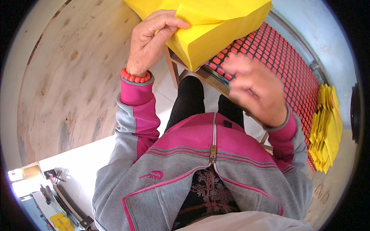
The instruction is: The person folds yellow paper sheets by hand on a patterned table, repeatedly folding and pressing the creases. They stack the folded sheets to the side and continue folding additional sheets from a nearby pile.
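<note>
A large yellow folded piece, which looks like a boxy bag of paper or thin cloth, reaches past the top edge of the view. My left hand, with a red bead bracelet at its wrist, pinches an edge of it between thumb and fingers. One corner of the yellow bag points down toward my knees. My right hand is apart from the bag, above the red-and-black patterned tabletop. Its fingers look bent but are smeared by motion, so whether anything is in them does not show.
A pile of folded yellow pieces lies on the right end of the patterned top. On the left is a broad wooden board with dark knots. A pale blue wall stands behind. More yellow items appear at the lower left.
</note>
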`<action>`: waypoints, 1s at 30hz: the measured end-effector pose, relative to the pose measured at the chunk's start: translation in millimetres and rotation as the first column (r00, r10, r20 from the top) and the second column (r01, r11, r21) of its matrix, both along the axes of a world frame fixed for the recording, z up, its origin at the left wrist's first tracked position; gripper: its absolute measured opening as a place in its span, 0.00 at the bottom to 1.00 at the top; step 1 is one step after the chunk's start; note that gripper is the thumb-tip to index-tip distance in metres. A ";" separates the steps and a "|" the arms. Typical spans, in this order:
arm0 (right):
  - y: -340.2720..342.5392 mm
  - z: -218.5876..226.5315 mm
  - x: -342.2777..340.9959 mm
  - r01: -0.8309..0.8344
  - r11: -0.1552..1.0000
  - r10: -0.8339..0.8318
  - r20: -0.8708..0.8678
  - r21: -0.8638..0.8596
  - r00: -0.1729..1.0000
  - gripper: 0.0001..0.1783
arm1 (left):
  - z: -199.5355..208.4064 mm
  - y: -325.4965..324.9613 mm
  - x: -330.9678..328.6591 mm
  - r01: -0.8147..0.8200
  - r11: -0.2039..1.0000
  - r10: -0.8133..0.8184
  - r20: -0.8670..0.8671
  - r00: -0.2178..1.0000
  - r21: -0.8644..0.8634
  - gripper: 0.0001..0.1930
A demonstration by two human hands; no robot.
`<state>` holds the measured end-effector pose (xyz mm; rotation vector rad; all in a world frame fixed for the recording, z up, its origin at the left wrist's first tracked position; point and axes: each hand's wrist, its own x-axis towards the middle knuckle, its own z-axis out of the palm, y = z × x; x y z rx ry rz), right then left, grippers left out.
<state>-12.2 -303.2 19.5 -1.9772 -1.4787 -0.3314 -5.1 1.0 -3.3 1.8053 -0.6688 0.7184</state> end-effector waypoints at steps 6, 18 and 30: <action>49.8 47.7 48.4 -0.032 0.999 0.018 0.390 0.030 0.921 0.08 | 6.2 -0.5 -4.2 -0.026 0.997 0.024 0.017 1.000 0.078 0.12; 78.4 19.6 81.3 -0.125 0.986 0.101 0.197 0.112 0.975 0.07 | 5.4 5.0 -1.3 0.029 0.999 -0.028 -0.016 0.999 0.036 0.10; 79.5 16.0 77.7 -0.118 0.972 0.096 0.117 0.203 0.988 0.06 | 2.1 -0.9 -2.4 -0.034 0.999 0.033 -0.032 0.999 -0.017 0.05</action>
